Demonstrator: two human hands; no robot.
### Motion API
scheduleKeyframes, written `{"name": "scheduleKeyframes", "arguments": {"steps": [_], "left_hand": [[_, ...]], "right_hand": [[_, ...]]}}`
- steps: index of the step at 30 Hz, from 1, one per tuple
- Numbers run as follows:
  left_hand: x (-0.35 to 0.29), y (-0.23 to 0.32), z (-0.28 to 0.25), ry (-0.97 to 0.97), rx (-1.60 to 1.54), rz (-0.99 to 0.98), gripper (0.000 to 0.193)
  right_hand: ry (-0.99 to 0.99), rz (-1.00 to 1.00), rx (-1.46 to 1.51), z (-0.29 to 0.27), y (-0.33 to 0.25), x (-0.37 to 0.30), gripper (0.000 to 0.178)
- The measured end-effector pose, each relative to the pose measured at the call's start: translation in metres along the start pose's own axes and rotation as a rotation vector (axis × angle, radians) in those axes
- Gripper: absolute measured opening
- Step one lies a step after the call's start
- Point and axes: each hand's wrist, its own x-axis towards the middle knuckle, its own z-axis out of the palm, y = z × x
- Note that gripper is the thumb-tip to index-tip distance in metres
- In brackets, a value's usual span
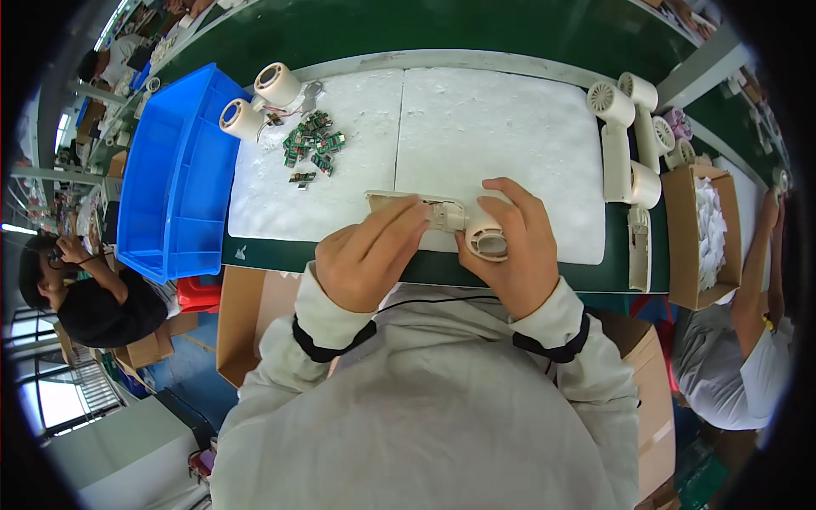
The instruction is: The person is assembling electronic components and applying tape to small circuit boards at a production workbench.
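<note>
My left hand (pixel 367 265) is closed on a cream plastic handle shell (pixel 445 215), fingers laid along its open side. The shell lies crosswise over the front of the white foam mat (pixel 501 127). At the shell's right end is a short round cream fan housing (pixel 486 228), its open ring toward me. My right hand (pixel 520 251) grips this housing between thumb and fingers, the index finger raised. Whether housing and shell are joined or only touching, I cannot tell. Parts inside the shell are mostly hidden by my left fingers.
Small green circuit boards (pixel 308 140) lie piled at the mat's left, near two cream housings (pixel 277 84) with wires. A blue bin (pixel 174 170) stands further left. Cream fan bodies (pixel 617 157) and a cardboard box (pixel 701 234) are on the right. Other people sit at both sides.
</note>
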Motion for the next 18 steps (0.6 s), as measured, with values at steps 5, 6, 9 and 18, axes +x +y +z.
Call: {"name": "scheduleKeyframes", "arguments": {"steps": [5, 6, 9, 18], "left_hand": [[0.027, -0.013, -0.018, -0.349, 0.091, 0.229, 0.042], [0.033, -0.017, -0.018, -0.381, 0.112, 0.285, 0.043], [0.046, -0.021, -0.017, -0.439, 0.155, 0.414, 0.045], [0.051, -0.027, -0.009, -0.356, 0.274, 0.672, 0.036]], "right_hand": [[-0.051, 0.052, 0.040, -0.011, 0.004, 0.007, 0.052], [-0.064, 0.066, 0.064, -0.014, 0.004, 0.008, 0.051], [-0.065, 0.097, 0.106, -0.018, 0.005, 0.008, 0.050], [-0.059, 0.141, 0.129, -0.020, 0.005, 0.004, 0.049]]}}
